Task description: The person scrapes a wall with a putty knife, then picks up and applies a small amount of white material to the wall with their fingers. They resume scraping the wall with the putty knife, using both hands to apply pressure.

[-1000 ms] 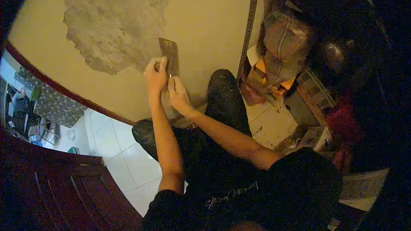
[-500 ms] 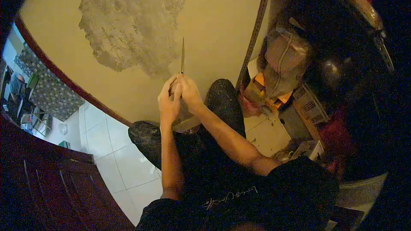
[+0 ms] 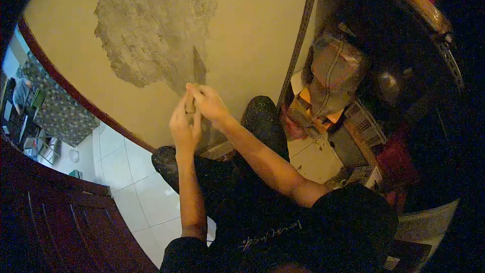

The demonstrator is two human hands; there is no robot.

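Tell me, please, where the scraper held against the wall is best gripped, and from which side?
Grip the scraper by its short handle, coming from below on the person's side. The thin, flat blade points up against the wall, so only the handle offers a thick, safe hold; the right hand wraps it there.

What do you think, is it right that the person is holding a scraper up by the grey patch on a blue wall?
Not quite: the wall is yellow, not blue, as the head view shows. The rest stands: the right hand grips the scraper at the lower edge of the grey patch, with the left hand close under the handle.
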